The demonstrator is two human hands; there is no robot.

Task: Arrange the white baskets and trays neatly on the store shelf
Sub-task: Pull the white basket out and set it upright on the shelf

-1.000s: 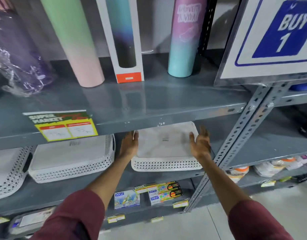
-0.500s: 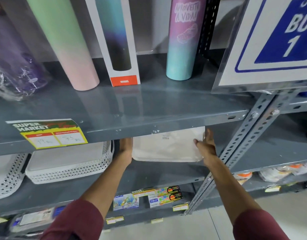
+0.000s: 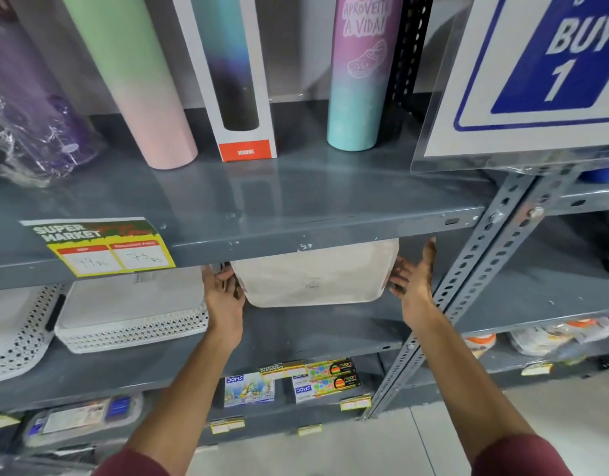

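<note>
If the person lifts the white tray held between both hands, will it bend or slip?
The white tray looks like moulded plastic, so probably stiff and light. Its surface seems smooth; the left hand curls round one edge, but the right hand looks open against the other, so it might slip.

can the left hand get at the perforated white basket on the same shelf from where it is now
Probably yes. The left hand is on the left edge of the tilted tray, and the perforated basket sits just to its left on the same shelf, with nothing between them. It would have to let go of the tray first.
</note>
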